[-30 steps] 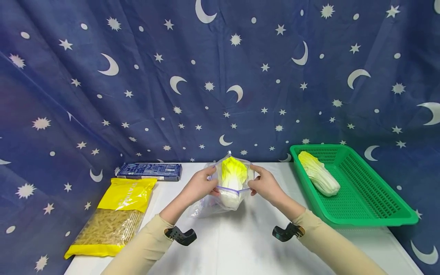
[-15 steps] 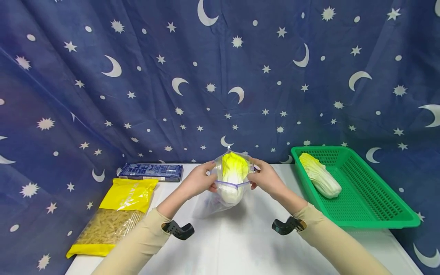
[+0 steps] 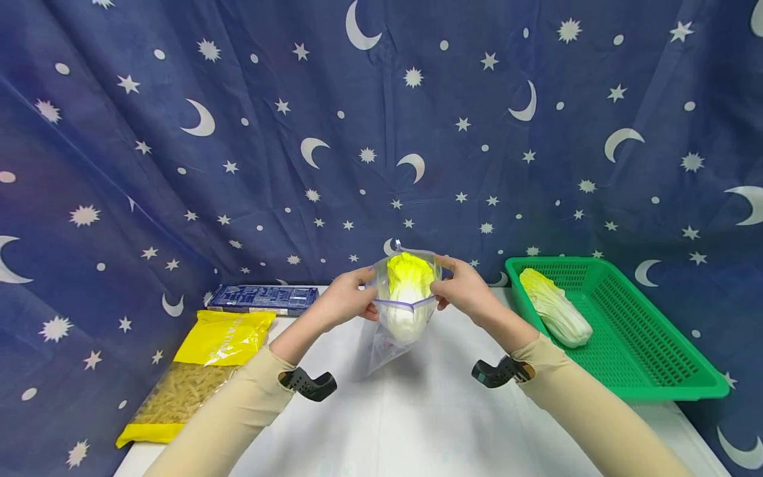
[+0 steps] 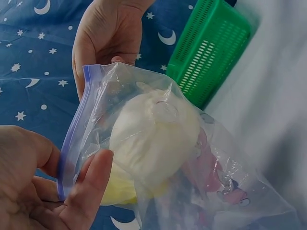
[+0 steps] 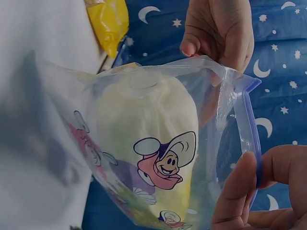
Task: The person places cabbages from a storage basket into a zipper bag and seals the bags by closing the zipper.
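A clear zip bag point(image 3: 387, 344) with a purple seal hangs between both hands, its mouth spread wide. Inside it sits a napa cabbage point(image 3: 411, 281), yellow leafy end up at the opening and white base lower down. My left hand point(image 3: 348, 298) pinches the left side of the bag's mouth between thumb and fingers. On the opposite side my right hand point(image 3: 465, 288) pinches the rim the same way. Cartoon figures printed on the bag point(image 5: 165, 160) show in the right wrist view, with the cabbage's pale base point(image 4: 153, 134) behind the plastic in the left wrist view.
To the right stands a green basket point(image 3: 632, 391) with another napa cabbage point(image 3: 557, 308) in it. On the left lie a yellow bag of pasta point(image 3: 203, 371) and a flat blue package point(image 3: 262, 298). A blue star-print curtain point(image 3: 381, 132) rises behind the white table point(image 3: 381, 424).
Both hands have lifted the bag's mouth somewhat, and the bag with the cabbage has risen with them. Its loose lower corner now hangs more steeply. The head view has tilted slightly upward.
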The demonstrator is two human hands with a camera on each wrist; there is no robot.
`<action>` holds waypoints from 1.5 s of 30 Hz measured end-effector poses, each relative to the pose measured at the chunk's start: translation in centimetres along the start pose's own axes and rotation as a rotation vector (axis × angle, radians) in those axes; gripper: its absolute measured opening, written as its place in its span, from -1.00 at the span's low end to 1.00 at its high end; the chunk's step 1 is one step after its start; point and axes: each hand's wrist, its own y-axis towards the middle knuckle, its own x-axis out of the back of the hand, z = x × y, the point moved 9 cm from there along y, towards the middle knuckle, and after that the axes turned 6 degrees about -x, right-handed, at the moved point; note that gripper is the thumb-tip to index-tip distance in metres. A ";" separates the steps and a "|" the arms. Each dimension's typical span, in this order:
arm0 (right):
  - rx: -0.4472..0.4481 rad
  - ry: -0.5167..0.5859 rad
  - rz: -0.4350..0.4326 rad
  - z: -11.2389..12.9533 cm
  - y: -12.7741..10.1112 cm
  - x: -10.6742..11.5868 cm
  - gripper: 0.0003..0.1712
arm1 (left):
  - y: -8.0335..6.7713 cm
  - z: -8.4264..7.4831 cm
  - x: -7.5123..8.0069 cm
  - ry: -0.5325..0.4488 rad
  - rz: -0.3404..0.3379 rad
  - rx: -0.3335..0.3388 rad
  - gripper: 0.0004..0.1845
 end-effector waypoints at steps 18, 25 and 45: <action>-0.030 0.012 0.019 2.1 0.1 1.5 -0.06 | 0.9 -2.5 0.6 0.002 0.003 -0.023 -0.33; -0.034 0.027 0.025 2.4 -0.1 1.6 -0.06 | 1.1 -3.1 0.8 0.026 -0.030 -0.053 -0.33; -0.033 0.054 0.038 2.5 -0.1 1.9 -0.06 | 1.2 -3.9 1.2 0.073 -0.071 -0.090 -0.33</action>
